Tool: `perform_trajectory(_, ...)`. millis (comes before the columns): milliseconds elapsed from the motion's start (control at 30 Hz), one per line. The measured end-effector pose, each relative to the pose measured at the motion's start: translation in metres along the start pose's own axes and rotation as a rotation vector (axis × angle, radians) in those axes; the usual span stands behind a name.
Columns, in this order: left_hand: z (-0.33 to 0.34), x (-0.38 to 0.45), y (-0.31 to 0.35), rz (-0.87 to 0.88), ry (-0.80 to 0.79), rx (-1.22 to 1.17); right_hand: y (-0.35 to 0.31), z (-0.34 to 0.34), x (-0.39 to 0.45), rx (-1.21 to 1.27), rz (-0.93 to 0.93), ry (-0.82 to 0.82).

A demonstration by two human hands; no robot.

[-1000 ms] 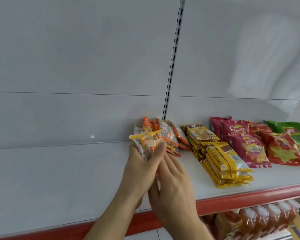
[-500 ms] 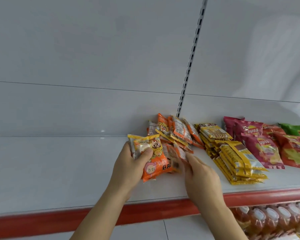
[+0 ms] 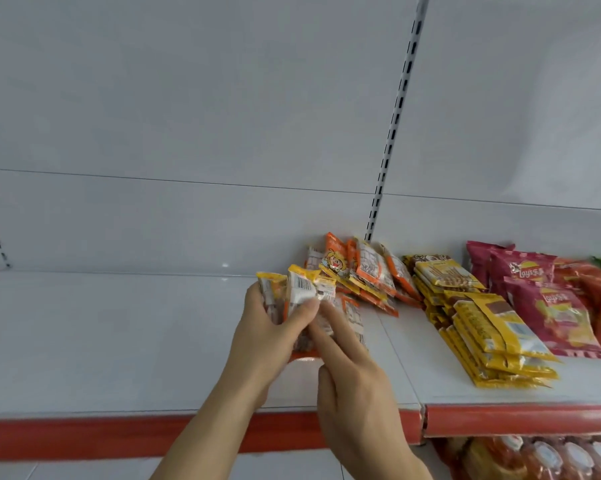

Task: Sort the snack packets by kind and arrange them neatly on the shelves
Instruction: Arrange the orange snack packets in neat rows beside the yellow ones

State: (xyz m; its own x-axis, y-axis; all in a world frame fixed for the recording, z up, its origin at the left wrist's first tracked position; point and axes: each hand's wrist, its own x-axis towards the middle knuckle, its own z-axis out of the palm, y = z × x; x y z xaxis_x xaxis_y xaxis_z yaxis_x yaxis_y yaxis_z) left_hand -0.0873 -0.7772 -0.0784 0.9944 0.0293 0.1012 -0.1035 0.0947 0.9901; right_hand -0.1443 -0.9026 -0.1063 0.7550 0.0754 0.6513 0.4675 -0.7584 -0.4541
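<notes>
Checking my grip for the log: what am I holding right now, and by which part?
The left hand grips a bunch of small orange snack packets around their middle. The right hand touches them with straight fingers.

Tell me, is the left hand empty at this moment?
No, the left hand grips a bunch of small orange packets above the shelf.

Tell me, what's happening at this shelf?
A person is sorting snack packets on a white shelf. The left hand grips a small bunch of orange packets, while the right hand reaches its fingers onto them. Behind lies a pile of matching orange packets, then stacked yellow packets and red crisp bags to the right.
</notes>
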Motion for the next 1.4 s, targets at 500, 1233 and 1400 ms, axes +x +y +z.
perform_trajectory(500, -0.026, 0.009, -0.007, 0.033, 0.11, 0.096, 0.036, -0.027, 0.031, -0.306, 0.19, 0.061)
perform_trajectory(1233, -0.034, 0.001, 0.006, -0.107, 0.125, -0.223, 0.048, 0.008, 0.029, -0.307, 0.182, -0.388)
perform_trajectory(1400, -0.044, -0.007, 0.007, -0.12, 0.166, -0.22, 0.045, 0.006, 0.037, -0.374, 0.157, -0.304)
